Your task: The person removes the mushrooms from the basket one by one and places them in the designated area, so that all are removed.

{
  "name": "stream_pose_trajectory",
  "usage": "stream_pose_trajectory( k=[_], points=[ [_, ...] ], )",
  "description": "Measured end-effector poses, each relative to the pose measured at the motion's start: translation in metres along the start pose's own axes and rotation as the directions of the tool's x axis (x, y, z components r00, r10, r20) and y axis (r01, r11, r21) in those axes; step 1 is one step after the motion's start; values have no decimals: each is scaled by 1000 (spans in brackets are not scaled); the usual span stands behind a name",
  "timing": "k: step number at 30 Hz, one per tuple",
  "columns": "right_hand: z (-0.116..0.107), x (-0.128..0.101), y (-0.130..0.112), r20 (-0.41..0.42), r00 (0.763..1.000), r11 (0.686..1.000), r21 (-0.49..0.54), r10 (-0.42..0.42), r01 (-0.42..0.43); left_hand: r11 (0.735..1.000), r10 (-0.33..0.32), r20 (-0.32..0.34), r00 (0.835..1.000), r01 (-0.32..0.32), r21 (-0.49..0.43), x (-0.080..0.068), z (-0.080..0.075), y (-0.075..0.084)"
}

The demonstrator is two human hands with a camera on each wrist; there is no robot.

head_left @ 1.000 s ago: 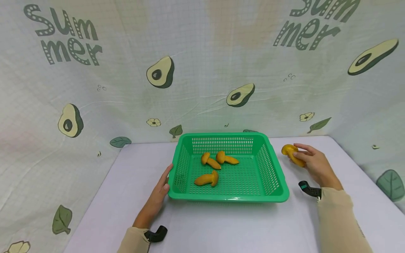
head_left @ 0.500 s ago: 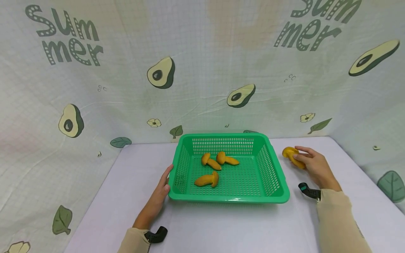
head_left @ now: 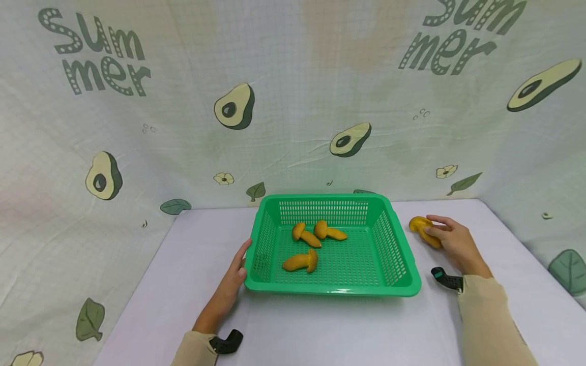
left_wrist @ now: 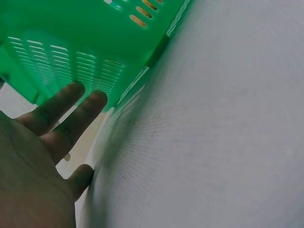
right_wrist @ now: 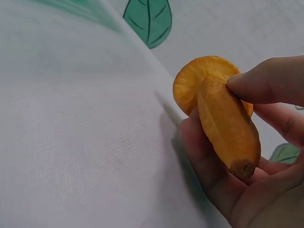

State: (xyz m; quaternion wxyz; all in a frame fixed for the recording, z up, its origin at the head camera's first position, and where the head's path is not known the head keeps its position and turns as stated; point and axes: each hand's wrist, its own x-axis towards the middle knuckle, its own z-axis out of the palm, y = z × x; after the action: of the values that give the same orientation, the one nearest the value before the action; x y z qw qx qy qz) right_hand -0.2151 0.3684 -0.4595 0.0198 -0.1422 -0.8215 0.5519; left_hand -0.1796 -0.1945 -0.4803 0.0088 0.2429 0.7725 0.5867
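A green slotted basket stands mid-table with three orange toy mushrooms inside. My left hand lies flat against the basket's left wall, fingers straight; in the left wrist view the fingers touch the green basket wall. To the right of the basket my right hand grips a fourth orange mushroom just above the table. The right wrist view shows thumb and fingers curled round this mushroom's stem, its cap pointing away.
The table is covered in a pale lilac cloth. A backdrop printed with avocados and "Summer" lettering rises behind and at both sides. Black wrist-camera mounts sit at both cuffs.
My right hand has closed more firmly on the mushroom and drawn slightly nearer. The left hand and the basket have stayed in place.
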Motion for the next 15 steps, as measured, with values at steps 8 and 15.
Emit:
stream_pose_trajectory(
  k=[8, 15],
  points=[
    [3, 4, 5, -11, 1000, 999, -49, -5, 5, 1000, -14, -2, 1000, 14, 2, 0, 1, -2],
    [6, 3, 3, -31, 999, 994, -105, -25, 22, 1000, -19, 0, 1000, 19, -4, 0, 0, -1]
  ],
)
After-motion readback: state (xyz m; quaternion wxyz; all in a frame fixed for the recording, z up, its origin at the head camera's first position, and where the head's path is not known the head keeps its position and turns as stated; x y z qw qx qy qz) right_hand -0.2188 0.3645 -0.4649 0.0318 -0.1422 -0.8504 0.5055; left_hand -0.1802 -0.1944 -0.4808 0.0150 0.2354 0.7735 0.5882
